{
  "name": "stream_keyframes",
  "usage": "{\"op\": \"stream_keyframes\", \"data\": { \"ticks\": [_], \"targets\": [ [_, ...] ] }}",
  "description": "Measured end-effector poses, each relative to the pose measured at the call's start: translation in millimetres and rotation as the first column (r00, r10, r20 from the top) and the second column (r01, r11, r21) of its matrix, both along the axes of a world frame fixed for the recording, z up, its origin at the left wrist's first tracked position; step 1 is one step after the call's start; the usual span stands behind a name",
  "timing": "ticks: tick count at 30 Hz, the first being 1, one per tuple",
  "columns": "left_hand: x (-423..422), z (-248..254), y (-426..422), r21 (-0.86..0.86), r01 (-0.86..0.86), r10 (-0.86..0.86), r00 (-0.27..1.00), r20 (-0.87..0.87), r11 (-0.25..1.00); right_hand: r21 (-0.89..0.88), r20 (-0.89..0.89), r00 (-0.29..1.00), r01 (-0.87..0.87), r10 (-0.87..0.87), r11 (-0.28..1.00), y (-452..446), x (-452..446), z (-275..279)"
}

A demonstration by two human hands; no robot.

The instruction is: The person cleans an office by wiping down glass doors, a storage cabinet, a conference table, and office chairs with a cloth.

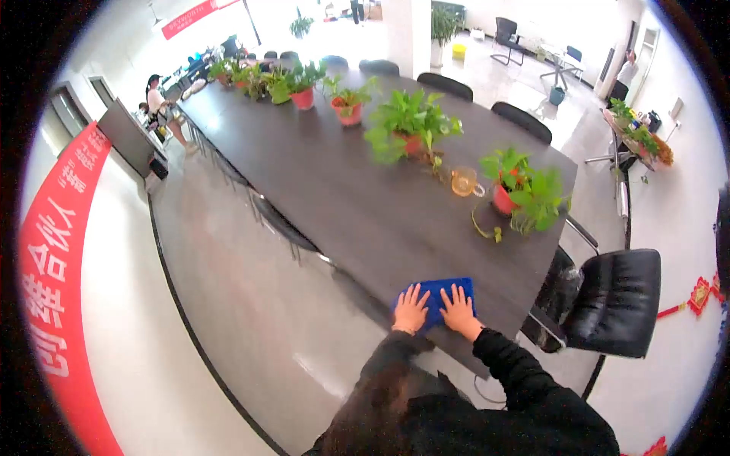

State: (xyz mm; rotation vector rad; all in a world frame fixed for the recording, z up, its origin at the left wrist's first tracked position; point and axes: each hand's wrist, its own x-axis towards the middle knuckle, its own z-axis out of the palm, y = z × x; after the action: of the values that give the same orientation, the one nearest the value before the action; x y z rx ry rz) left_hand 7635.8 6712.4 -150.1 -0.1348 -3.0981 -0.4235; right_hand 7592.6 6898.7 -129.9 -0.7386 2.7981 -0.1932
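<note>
A blue cloth [435, 308] lies folded flat near the close end of a long dark table [342, 197]. My left hand [411, 309] rests on its left part, palm down with the fingers spread. On the right part lies my right hand [459, 310], also flat, fingers apart. Neither hand is closed round the cloth; both press on it from above. Beyond the cloth stand a potted plant [508, 199] in a red pot with trailing leaves and an amber glass cup [462, 182] with a handle.
More potted plants [411, 125] line the table toward its far end. A black office chair [614, 302] is at the right corner, and dark chairs [281, 224] stand along the left side. One person [161, 106] stands far left, another [625, 76] far right.
</note>
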Motion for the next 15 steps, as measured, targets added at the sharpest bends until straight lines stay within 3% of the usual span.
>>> {"op": "stream_keyframes", "data": {
  "ticks": [3,6,7,12,15],
  "targets": [
    [-29,8,-70,-0.070,0.045,-0.045,0.999,0.001,0.997,-0.010,0.104,0.994,0.018,-0.017,1.000,-60,-28,10],
    [-47,11,-121,-0.090,0.084,-0.084,0.996,0.009,0.992,-0.080,0.066,0.998,0.022,-0.017,0.997,-108,-47,4],
    [-58,14,-138,-0.122,0.110,-0.098,0.990,0.098,0.986,-0.093,0.079,0.997,0.029,-0.022,0.995,-123,-54,7],
    [-118,14,-200,-0.106,0.160,-0.134,0.967,0.217,0.981,-0.072,0.119,0.991,0.070,-0.061,0.995,-182,-101,19],
    [-162,-11,-233,-0.140,0.186,-0.174,0.980,0.095,0.973,-0.076,0.080,0.992,0.108,-0.102,0.991,-214,-139,16]
  ]
}}
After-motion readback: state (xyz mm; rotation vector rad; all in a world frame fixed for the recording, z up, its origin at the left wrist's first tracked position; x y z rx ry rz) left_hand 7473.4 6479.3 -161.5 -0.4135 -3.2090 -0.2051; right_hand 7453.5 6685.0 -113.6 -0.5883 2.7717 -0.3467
